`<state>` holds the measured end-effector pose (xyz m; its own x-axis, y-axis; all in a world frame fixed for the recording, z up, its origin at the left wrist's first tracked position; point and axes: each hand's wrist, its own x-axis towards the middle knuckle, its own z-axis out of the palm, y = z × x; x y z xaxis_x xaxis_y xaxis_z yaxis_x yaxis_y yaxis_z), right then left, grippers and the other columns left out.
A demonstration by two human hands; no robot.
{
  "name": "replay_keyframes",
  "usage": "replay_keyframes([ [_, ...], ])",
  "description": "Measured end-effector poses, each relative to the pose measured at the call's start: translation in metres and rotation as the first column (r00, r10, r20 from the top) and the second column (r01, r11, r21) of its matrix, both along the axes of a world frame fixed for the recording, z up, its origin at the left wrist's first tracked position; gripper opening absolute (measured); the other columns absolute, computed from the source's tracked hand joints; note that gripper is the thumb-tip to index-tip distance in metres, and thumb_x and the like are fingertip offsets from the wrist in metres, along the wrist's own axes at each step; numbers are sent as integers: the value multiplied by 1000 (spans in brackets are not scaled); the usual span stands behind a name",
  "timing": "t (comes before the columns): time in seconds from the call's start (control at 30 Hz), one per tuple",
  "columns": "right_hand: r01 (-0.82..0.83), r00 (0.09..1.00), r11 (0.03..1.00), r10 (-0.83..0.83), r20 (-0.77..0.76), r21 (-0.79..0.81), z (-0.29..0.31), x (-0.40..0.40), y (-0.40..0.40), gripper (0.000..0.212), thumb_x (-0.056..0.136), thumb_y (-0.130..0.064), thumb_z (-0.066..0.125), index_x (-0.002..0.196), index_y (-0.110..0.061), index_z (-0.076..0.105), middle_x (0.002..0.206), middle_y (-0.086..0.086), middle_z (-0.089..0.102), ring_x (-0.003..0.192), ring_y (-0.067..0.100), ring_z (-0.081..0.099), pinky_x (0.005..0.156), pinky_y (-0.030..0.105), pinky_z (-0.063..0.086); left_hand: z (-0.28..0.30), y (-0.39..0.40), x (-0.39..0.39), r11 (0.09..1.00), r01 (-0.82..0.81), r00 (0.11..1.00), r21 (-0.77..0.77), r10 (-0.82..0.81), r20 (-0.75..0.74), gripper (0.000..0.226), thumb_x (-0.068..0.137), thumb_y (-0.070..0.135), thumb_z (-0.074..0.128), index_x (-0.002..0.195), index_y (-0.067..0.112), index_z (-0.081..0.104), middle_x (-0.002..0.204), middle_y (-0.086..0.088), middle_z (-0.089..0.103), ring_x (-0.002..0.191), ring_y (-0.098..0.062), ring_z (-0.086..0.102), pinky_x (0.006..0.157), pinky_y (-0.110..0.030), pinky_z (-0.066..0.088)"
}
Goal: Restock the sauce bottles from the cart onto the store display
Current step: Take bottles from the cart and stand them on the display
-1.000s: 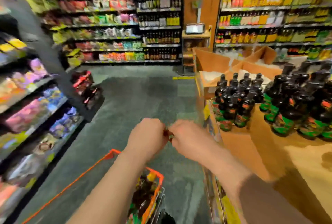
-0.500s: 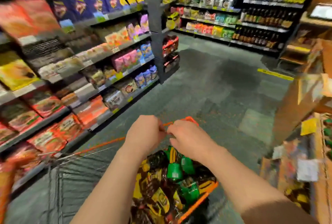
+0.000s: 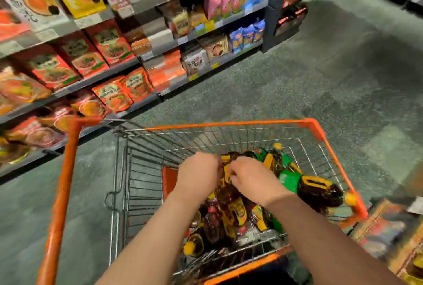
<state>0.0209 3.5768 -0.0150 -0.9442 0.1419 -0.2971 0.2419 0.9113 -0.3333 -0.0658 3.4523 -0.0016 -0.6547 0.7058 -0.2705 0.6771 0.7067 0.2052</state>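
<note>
In the second before this moment the view swung away from the wooden display with its standing bottles, passed along the snack aisle, and came down over the cart (image 3: 313, 125); the display itself was no longer in sight, save perhaps for a blurred wooden edge just right of the cart. That turn suggested one placing was over and the next pick-up was beginning, so the restocking looked far from finished. Both hands had stayed close together throughout and now hung over the middle of the cart. The left hand (image 3: 198, 176) had its fingers curled under, and the right hand (image 3: 250, 181) likewise, the fingertips meeting just above the pile; whether they pinched something small or already held a bottle could not be told, since the knuckles hid it. The sauce bottles (image 3: 318, 189) lay on their sides in a heap in the right half of the cart, dark with yellow and green labels and yellow caps. Blur and overlap allowed only a rough count: at least eight, probably more. There were two hands and one cart. The shelves of packets (image 3: 109, 44) stood left of the cart.
</note>
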Motion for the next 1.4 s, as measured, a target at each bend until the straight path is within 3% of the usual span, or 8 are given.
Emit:
replay_keyframes([
  [0.17, -75, 973, 997, 77, 218, -18, -65, -10, 0, 31, 96, -16, 44, 123, -12, 58, 124, 11, 54, 116, 30, 53, 94, 33, 43, -59, -8, 13, 992, 18, 999, -123, -14, 30, 17, 92, 20, 51, 102, 18, 64, 99, -8, 65, 93, -32, 65, 70, -37, 51],
  [0.33, -114, 944, 988, 140, 301, -100, -131, 8, -2, 25, 93, -10, 47, 111, -7, 64, 108, 14, 61, 102, 34, 58, 84, 39, 49, -122, -20, 27, 971, 21, 988, -238, 16, 152, 15, 92, 14, 50, 99, 14, 64, 97, -8, 63, 89, -33, 65, 62, -37, 45],
  [0.57, -229, 873, 961, 274, 403, -158, -198, 35, -18, 22, 91, -6, 46, 107, -9, 59, 110, 8, 59, 104, 27, 59, 83, 35, 50, -188, -22, 56, 943, 96, 959, -317, -2, 282, 21, 92, 22, 56, 111, 13, 60, 113, -8, 58, 103, -29, 59, 72, -37, 50],
  [0.73, -261, 861, 954, 299, 412, -146, -226, 44, -20, 21, 91, -9, 48, 109, -9, 59, 109, 9, 61, 98, 26, 63, 81, 37, 53, -227, -9, 76, 892, 198, 935, -407, -47, 352, 36, 87, 26, 59, 119, 9, 55, 118, -11, 49, 113, -32, 47, 77, -41, 48],
  [0.87, -229, 861, 959, 279, 425, -165, -243, 46, -19, 18, 91, -7, 48, 102, -10, 63, 102, 9, 62, 88, 27, 64, 73, 38, 54, -254, -6, 83, 842, 238, 924, -484, -43, 379, 59, 85, 36, 65, 133, 8, 45, 128, -11, 45, 123, -32, 40, 92, -42, 42],
  [1.17, -245, 826, 938, 334, 455, -244, -275, 51, -23, 22, 89, -6, 48, 106, -8, 62, 102, 10, 61, 93, 31, 63, 77, 40, 54, -295, -9, 94, 785, 202, 933, -586, 26, 358, 59, 93, 21, 56, 146, 11, 31, 144, -13, 32, 137, -35, 22, 111, -50, 28],
  [1.3, -268, 790, 927, 367, 491, -261, -280, 51, -20, 23, 88, -3, 50, 108, -10, 59, 103, 10, 60, 94, 30, 61, 78, 39, 53, -300, -6, 98, 702, 264, 937, -662, -23, 349, 69, 95, 21, 54, 151, 10, 16, 155, -20, 15, 143, -41, 9, 112, -58, 21],
  [1.4, -252, 789, 933, 352, 504, -257, -282, 52, -17, 21, 87, -2, 50, 104, -10, 58, 100, 10, 60, 93, 31, 61, 78, 40, 54, -301, -1, 99, 658, 283, 945, -698, -65, 321, 68, 90, 25, 59, 145, 9, 23, 145, -24, 27, 134, -43, 22, 103, -57, 30],
])
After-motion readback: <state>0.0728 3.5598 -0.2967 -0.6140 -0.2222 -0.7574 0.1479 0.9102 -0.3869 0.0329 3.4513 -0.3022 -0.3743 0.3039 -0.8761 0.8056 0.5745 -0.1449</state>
